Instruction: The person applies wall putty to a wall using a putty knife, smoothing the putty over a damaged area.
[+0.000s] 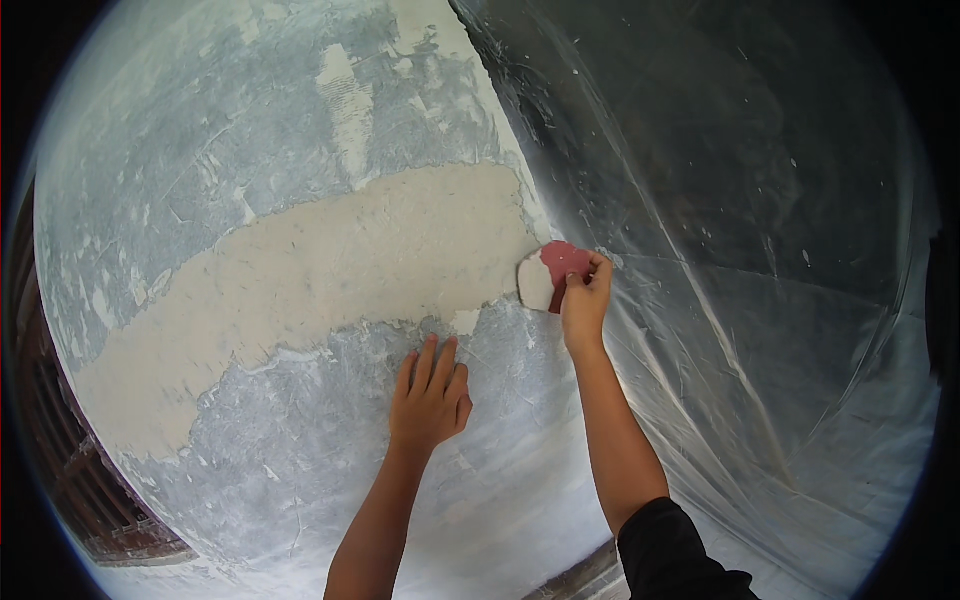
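Observation:
My right hand (586, 295) grips a red flat spreader (571, 257) with cream paste (536, 281) on its left part, held at the right end of a wide cream band (330, 240) of paste on the grey-blue wall (200, 120). Below that band my left hand (430, 395) is open, its slightly bent fingers resting on or just over the wall. Smaller cream patches and ragged streaks mark the wall above and below the band.
Dark, creased plastic sheeting (750, 200) hangs to the right of the wall's edge. A brown wooden grille (85, 485) shows at the lower left. A dark strip (575, 570) runs along the bottom behind my arms.

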Tool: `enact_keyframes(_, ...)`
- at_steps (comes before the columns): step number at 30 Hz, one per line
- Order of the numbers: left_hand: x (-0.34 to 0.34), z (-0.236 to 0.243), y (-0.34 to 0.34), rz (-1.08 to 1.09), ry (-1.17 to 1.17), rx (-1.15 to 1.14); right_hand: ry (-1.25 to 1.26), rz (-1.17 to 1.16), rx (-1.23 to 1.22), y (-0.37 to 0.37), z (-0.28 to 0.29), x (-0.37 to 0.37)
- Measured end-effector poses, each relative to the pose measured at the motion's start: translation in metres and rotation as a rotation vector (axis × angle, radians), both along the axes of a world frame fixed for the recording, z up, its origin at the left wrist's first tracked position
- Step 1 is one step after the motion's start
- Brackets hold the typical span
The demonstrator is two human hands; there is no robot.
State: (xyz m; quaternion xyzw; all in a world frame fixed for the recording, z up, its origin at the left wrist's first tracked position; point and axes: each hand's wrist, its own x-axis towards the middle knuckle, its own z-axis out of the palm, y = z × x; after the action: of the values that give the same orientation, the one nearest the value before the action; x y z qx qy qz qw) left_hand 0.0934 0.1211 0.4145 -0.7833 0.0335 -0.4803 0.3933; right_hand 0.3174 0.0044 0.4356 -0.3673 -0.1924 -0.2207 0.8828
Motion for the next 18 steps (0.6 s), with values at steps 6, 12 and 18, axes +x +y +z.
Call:
enact_keyframes(6,0.001,-0.001,-0.003,-0.015,0.001,0.003,0.108,-0.105,-0.010,-0.002,-0.010,0.027)
enact_keyframes(12,-0.004,-0.001,-0.002,0.008,0.003,-0.013,-0.125,-0.033,-0.120,0.016,0.009,-0.029)
enact_keyframes(18,0.002,0.001,-0.003,-0.017,0.002,0.010,0.134,-0.039,0.063,-0.002,-0.008,0.035)
